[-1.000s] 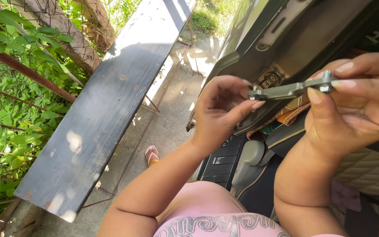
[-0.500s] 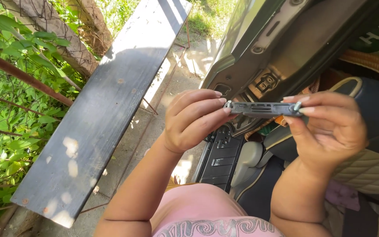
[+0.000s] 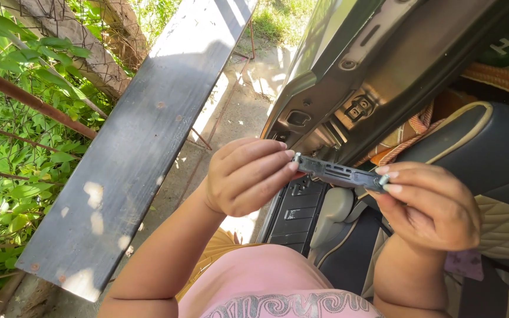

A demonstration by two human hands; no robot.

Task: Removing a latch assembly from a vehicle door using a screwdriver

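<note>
1. A thin grey metal strip (image 3: 340, 174) is held in the air between both hands, in front of the open car door (image 3: 349, 76); its long axis runs nearly level, the right end slightly lower.
2. The strip is flat and narrow, with small slots along its face and light caps at both ends.
3. The left hand (image 3: 245, 176) pinches its left end with the fingertips; the right hand (image 3: 434, 209) pinches its right end.
4. A dark plank (image 3: 142, 147) slants at the left, and a quilted seat (image 3: 502, 218) sits at the right.
</note>
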